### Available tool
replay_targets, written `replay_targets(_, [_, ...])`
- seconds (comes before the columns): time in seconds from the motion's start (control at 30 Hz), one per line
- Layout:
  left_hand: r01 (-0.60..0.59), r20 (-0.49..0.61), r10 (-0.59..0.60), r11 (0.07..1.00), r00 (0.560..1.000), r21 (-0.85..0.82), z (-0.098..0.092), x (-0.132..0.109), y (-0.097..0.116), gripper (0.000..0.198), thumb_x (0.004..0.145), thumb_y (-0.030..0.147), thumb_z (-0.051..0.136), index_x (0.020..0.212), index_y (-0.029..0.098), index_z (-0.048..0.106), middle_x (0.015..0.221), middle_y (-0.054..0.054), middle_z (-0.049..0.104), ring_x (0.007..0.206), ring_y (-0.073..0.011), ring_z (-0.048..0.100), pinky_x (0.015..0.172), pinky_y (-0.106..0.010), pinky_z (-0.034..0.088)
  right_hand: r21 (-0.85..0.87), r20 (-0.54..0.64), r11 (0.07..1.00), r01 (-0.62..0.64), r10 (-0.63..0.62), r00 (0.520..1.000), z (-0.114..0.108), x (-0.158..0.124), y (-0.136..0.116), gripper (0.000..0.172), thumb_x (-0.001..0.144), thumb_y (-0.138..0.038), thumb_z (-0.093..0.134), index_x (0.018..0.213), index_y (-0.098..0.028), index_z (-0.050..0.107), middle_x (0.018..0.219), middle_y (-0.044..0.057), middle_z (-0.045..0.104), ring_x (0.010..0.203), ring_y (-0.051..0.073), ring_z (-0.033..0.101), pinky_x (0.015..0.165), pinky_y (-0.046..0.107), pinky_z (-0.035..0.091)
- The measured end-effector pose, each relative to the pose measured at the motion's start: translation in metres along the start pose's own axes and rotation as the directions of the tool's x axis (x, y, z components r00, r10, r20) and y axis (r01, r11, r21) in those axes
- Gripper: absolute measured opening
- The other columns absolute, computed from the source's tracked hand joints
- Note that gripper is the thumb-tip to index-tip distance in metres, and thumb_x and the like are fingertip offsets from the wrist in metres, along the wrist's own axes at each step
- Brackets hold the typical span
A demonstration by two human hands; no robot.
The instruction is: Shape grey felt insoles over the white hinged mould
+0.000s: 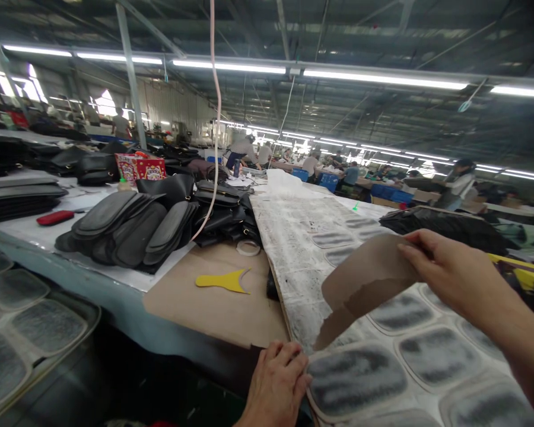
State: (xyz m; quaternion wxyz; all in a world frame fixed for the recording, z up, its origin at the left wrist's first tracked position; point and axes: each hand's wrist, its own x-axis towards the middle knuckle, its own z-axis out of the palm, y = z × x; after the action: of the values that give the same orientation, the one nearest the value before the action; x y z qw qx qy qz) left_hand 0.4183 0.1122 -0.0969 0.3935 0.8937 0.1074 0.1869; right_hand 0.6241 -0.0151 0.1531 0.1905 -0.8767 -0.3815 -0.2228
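Note:
My right hand [445, 261] pinches a thin, brown, bendy sheet piece [367, 270] by its far right end. The piece hangs in a curve above a long board [289, 279] with a smudged whitish surface. My left hand [278, 379] rests at the board's near left edge, fingers bent and close together; what they hold, if anything, is hidden. Beside its fingertips lies a rounded panel [358, 379] with a dark, mottled middle and a pale border. Several similar panels are laid out in rows over the board, partly under the raised piece.
To the left, a table carries a yellow flat tool [225, 280], a tape roll [248, 248], stacked dark panels [111, 228], black bags [218, 207] and a red case [55, 217]. A pink hose [218, 118] hangs down. A bin [71, 356] with panels stands lower left. People work farther back.

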Motion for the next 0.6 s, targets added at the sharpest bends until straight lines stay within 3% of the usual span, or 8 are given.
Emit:
replay_targets(0.13, [0.042,-0.123,-0.101,0.911,0.987,-0.410,-0.016,-0.003,-0.011,0.031,0.095,0.037,0.045,0.099,0.025,0.074,0.114,-0.004,0.070,0.109,-0.0225,0.060,0.099,-0.038,0.047,0.450,0.113,0.893,0.009,-0.067,0.991,-0.002,0.000,-0.027,0.031,0.089,-0.052,0.048,0.097,-0.025,0.058,0.085,0.006,0.067,0.077,0.024,0.062,0.067,0.033,0.044])
replay_targets(0.23, [0.095,-0.166,-0.233,0.806,0.958,-0.584,-0.048,-0.003,-0.009,0.036,0.093,0.045,0.049,0.113,0.022,0.068,0.122,-0.008,0.067,0.112,-0.0236,0.060,0.099,-0.035,0.046,0.463,0.032,0.882,0.090,-0.118,0.992,0.006,-0.005,-0.049,0.037,0.087,-0.059,0.051,0.099,-0.026,0.062,0.089,0.004,0.068,0.083,0.027,0.063,0.068,0.035,0.046])
replay_targets(0.33, [0.075,-0.131,-0.295,0.595,0.946,-0.800,-0.080,0.002,0.003,0.052,0.082,0.055,0.064,0.121,0.022,0.063,0.127,-0.010,0.064,0.120,-0.0283,0.055,0.104,-0.039,0.040,0.358,-0.148,0.901,0.244,-0.203,0.968,0.004,-0.008,-0.075,0.034,0.087,-0.058,0.051,0.100,-0.030,0.064,0.087,0.002,0.070,0.080,0.028,0.064,0.062,0.035,0.046])
replay_targets(0.4, [0.013,-0.151,-0.311,0.470,0.938,-0.883,-0.093,0.008,0.012,0.061,0.071,0.056,0.076,0.119,0.020,0.063,0.128,-0.012,0.063,0.126,-0.0298,0.050,0.108,-0.039,0.033,0.285,-0.257,0.874,0.394,-0.326,0.910,-0.002,-0.008,-0.096,0.026,0.091,-0.051,0.050,0.101,-0.032,0.065,0.086,0.000,0.070,0.075,0.024,0.065,0.061,0.033,0.046])
replay_targets(0.47, [-0.015,-0.150,-0.335,0.373,0.930,-0.928,-0.098,0.014,0.019,0.062,0.064,0.053,0.081,0.112,0.019,0.063,0.122,-0.013,0.065,0.123,-0.0297,0.052,0.104,-0.038,0.035,0.224,-0.316,0.787,0.574,-0.499,0.807,-0.007,-0.009,-0.116,0.019,0.094,-0.039,0.050,0.106,-0.032,0.064,0.087,-0.002,0.070,0.070,0.020,0.065,0.062,0.030,0.048])
replay_targets(0.53, [-0.009,-0.114,-0.337,0.298,0.935,-0.955,-0.095,0.018,0.022,0.059,0.061,0.050,0.084,0.104,0.017,0.063,0.108,-0.013,0.069,0.108,-0.0279,0.060,0.091,-0.035,0.044,0.201,-0.307,0.670,0.715,-0.650,0.695,-0.011,-0.012,-0.130,0.020,0.095,-0.027,0.049,0.111,-0.031,0.061,0.093,-0.002,0.071,0.073,0.016,0.067,0.064,0.025,0.050])
replay_targets(0.6, [-0.005,-0.095,-0.340,0.254,0.936,-0.967,-0.090,0.020,0.024,0.060,0.054,0.043,0.088,0.101,0.017,0.062,0.101,-0.011,0.069,0.091,-0.0237,0.064,0.074,-0.030,0.048,0.213,-0.276,0.582,0.785,-0.734,0.620,-0.012,-0.016,-0.134,0.027,0.094,-0.019,0.049,0.117,-0.030,0.059,0.100,-0.001,0.072,0.080,0.015,0.070,0.066,0.021,0.052])
